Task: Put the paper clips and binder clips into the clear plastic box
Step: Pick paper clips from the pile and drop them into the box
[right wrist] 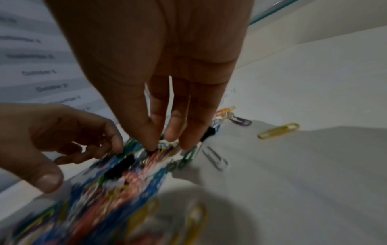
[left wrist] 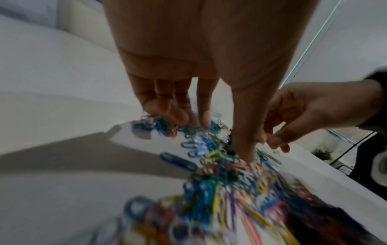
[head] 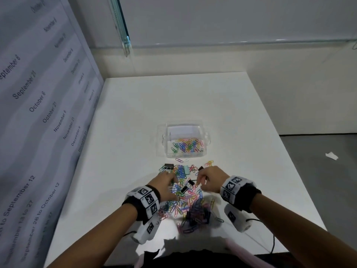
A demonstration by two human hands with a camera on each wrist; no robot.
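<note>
- Colourful paper clips (head: 183, 198) lie in a big heap on the white surface (head: 135, 117), some black binder clips (head: 187, 186) mixed in.
- My left hand (head: 166, 185) reaches into the heap, fingers spread and loose.
- My right hand (head: 209, 177) dips its fingertips (right wrist: 173, 134) in too; I cannot tell if it grips anything.
- Behind the heap sits the clear plastic box (head: 164, 140), some clips inside.

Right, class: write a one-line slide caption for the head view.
Both hands reach into colourful paper clips before a clear plastic box.
</note>
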